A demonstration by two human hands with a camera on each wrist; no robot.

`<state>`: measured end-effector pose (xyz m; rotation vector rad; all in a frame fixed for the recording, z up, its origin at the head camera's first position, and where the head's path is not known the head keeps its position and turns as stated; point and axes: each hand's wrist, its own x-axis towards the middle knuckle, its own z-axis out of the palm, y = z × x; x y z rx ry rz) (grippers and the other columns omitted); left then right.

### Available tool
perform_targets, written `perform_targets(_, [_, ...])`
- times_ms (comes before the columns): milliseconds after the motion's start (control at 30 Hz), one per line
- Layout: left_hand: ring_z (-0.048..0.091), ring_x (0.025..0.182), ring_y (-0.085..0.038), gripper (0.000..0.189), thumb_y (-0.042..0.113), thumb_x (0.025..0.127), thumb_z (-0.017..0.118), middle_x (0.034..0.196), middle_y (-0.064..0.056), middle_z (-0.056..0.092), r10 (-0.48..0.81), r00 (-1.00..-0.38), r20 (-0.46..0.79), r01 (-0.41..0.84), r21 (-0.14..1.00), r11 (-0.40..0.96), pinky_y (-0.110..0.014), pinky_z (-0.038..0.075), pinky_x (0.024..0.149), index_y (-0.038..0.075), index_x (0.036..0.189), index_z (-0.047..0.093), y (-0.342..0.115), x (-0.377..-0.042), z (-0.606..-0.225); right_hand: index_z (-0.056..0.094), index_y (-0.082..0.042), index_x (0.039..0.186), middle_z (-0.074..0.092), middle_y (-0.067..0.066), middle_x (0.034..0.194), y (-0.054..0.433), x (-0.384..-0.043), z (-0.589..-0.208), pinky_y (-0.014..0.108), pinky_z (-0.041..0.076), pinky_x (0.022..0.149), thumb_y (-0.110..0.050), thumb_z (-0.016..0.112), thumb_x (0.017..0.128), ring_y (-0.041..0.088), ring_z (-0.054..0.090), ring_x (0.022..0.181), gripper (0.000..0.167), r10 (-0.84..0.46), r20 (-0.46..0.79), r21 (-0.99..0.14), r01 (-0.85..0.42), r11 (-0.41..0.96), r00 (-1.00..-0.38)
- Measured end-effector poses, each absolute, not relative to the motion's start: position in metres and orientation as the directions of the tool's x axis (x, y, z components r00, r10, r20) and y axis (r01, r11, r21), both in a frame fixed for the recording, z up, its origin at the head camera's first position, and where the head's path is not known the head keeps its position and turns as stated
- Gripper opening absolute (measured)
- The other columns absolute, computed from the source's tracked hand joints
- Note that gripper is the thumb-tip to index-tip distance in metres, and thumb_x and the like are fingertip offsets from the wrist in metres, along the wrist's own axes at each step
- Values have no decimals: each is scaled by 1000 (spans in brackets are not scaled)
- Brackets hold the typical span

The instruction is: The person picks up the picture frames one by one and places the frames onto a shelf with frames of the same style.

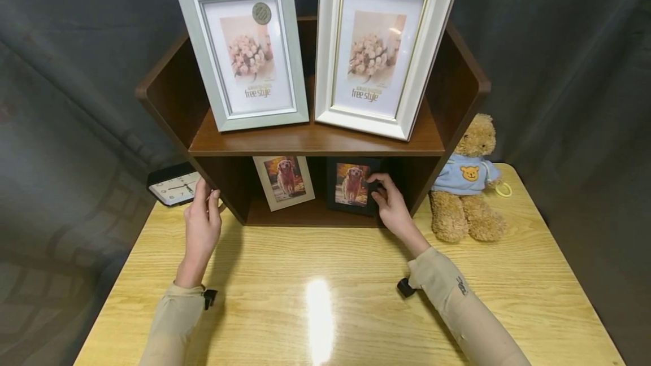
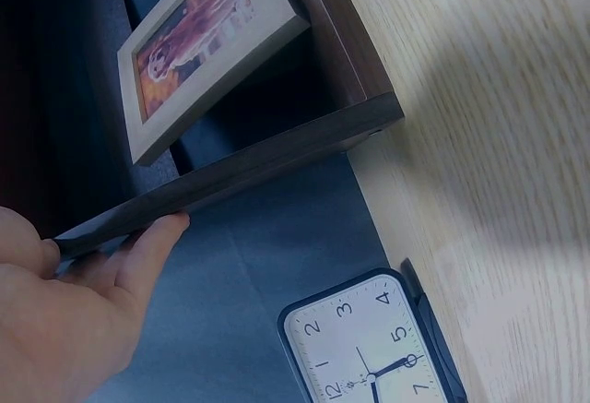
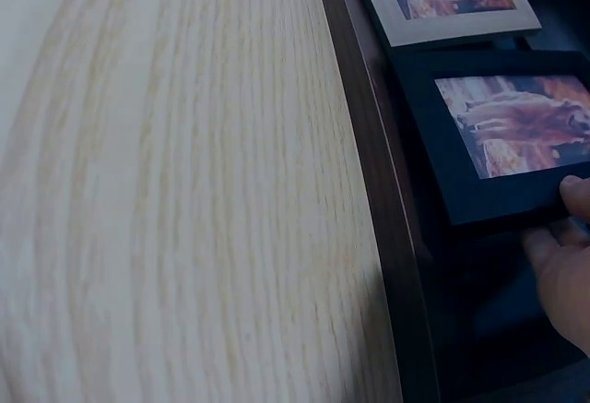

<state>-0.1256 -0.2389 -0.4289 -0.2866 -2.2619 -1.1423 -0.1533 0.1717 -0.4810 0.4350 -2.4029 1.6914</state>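
Observation:
My right hand (image 1: pixel 391 203) pinches the right edge of a black picture frame (image 1: pixel 331 208) on the lower level of a brown shelf (image 1: pixel 305 143). In the right wrist view the thumb (image 3: pixel 575 196) lies on the frame's front, with fingers behind its edge. The frame holds a photo of a golden dog. To its left, a cream picture frame (image 1: pixel 308 184) with the same dog photo leans at a slight angle. My left hand (image 1: pixel 202 216) holds the front edge of the shelf's left side panel (image 2: pixel 230 168), thumb inside and fingers outside.
A pale green frame (image 1: pixel 301 72) and a white frame (image 1: pixel 320 66) stand on the upper level. Left of the shelf is a clock (image 1: pixel 175 188); to its right sits a teddy bear (image 1: pixel 460 177) in a blue top. A wooden table (image 1: pixel 264 292) supports everything.

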Motion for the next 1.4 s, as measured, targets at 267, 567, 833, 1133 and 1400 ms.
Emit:
perform_targets(267, [67, 119, -42, 40, 3, 114, 47, 138, -29, 65, -71, -810, 582, 427, 668, 610, -28, 62, 86, -1, 154, 51, -238, -126, -428, 49, 3, 131, 47, 26, 149, 175, -155, -487, 61, 47, 116, 15, 43, 109, 40, 49, 137, 26, -136, 271, -915, -299, 271, -953])
perform_targets(567, [67, 118, -44, 39, 3, 114, 47, 137, -30, 65, -73, -810, 582, 427, 670, 607, -3, 52, 88, -1, 153, 51, -239, -125, -429, 50, 1, 134, 50, 25, 146, 174, -157, -488, 54, 47, 109, 14, 43, 110, 40, 54, 120, 28, -147, 264, -911, -297, 287, -953])
perform_targets(833, [68, 118, -41, 38, 3, 114, 47, 135, -28, 66, -72, -809, 583, 423, 664, 617, -7, 55, 89, -1, 152, 52, -238, -125, -428, 50, -2, 141, 49, 25, 147, 177, -156, -489, 56, 51, 99, 13, 41, 110, 40, 55, 121, 35, -178, 276, -891, -321, 321, -945])
perform_targets(1133, [66, 120, -42, 40, 0, 114, 46, 138, -30, 65, -76, -813, 577, 435, 689, 580, -15, 58, 89, -1, 154, 51, -239, -125, -429, 52, -6, 150, 41, 22, 156, 176, -152, -486, 59, 43, 114, 7, 45, 112, 39, 41, 145, 40, -202, 289, -884, -342, 319, -936])
perform_targets(1400, [67, 118, -43, 38, 1, 114, 47, 135, -31, 66, -74, -811, 581, 432, 680, 592, -8, 55, 89, -2, 152, 52, -238, -124, -428, 53, -7, 150, 39, 21, 158, 176, -153, -486, 55, 47, 98, 4, 47, 113, 41, 45, 139, 40, -185, 296, -888, -341, 307, -937])
